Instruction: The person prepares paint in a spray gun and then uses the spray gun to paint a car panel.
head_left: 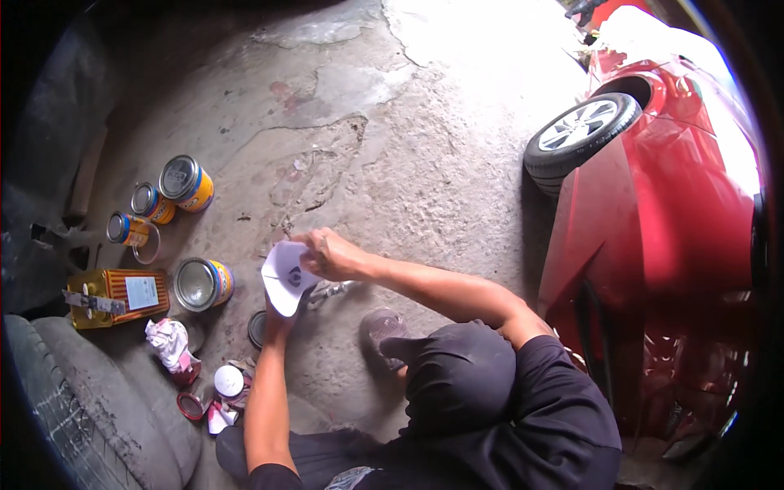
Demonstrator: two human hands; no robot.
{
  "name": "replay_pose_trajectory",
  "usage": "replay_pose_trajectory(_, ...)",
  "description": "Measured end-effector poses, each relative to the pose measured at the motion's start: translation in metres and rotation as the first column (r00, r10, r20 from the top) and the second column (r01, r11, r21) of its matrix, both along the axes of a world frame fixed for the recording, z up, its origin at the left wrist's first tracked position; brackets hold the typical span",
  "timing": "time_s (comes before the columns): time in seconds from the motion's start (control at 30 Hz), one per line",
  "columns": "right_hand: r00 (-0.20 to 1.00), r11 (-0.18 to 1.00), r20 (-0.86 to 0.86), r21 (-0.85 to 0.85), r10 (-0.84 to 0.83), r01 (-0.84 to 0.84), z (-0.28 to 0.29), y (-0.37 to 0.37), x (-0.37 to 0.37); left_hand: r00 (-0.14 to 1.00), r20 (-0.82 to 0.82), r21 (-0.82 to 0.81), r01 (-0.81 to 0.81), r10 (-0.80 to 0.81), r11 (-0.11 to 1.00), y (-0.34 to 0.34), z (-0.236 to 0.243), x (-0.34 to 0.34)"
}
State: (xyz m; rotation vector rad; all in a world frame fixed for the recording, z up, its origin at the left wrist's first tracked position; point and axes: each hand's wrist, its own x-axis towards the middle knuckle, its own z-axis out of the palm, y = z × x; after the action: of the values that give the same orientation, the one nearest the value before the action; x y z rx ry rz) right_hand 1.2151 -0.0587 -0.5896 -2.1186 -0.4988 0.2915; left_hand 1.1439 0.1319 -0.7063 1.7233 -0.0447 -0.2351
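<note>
A white paper paint strainer [283, 276], cone-shaped with a dark print on its side, is held up over the floor. My left hand [280, 322] supports it from below, its fingers mostly hidden behind the paper. At the strainer's right edge, my right hand [325, 255] is closed with its fingers curled against the rim. Just beneath my right hand is a silver metal tool [333, 291], partly covered, whose kind I cannot make out. A dark round lid or can [257, 328] sits beside my left wrist.
To the left are an open paint can [197, 284], several lidded yellow-and-blue cans [186, 183] and a rectangular yellow tin [114, 296]. Nearer lie crumpled stained paper [168, 346], a white-lidded container [229, 380] and old tyres [90, 400]. A red car [653, 212] stands at right.
</note>
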Motion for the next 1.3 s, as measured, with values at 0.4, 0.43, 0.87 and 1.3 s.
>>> replay_pose_trajectory(0.4, 0.984, 0.999, -0.172, 0.012, 0.042, -0.041, 0.032, 0.000, -0.006, 0.997, 0.042, -0.069, -0.062, 0.065, 0.996, 0.002, -0.019, -0.013)
replay_pose_trajectory(0.43, 0.985, 0.999, -0.169, 0.013, 0.044, -0.043, 0.029, 0.003, -0.005, 0.996, 0.053, -0.059, -0.067, 0.070, 0.996, 0.005, -0.021, -0.012)
replay_pose_trajectory(0.87, 0.990, 0.998, -0.128, -0.013, 0.064, -0.067, 0.015, -0.006, 0.002, 0.999, 0.006, 0.148, -0.039, 0.038, 0.988, 0.012, -0.069, -0.019)
replay_pose_trajectory(1.3, 0.953, 0.999, -0.304, -0.042, -0.007, -0.006, 0.031, 0.005, 0.001, 0.855, 0.398, -0.016, -0.357, 0.333, 0.934, 0.036, 0.124, -0.008)
